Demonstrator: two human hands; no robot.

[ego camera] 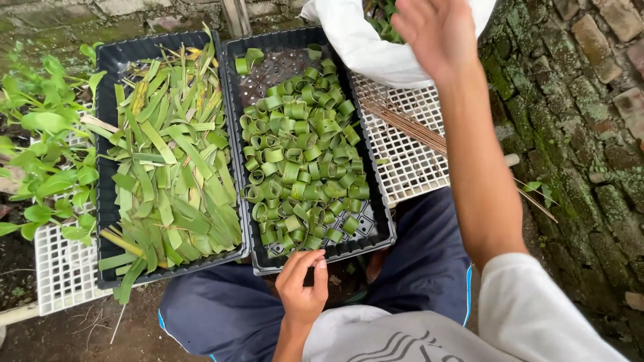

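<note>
Two black trays (pixel 376 231) are laid ahead; leaf rings (pixel 302 154) fill the right one at twelve o'clock. Left hand (pixel 303 285) is pinched empty; right hand (pixel 436 30) is raised, fingers spread. Rings are best set gently.

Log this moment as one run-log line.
left hand: at leaf-ring tray near edge | right hand: raised by white bag | cut-leaf tray: untouched
</note>
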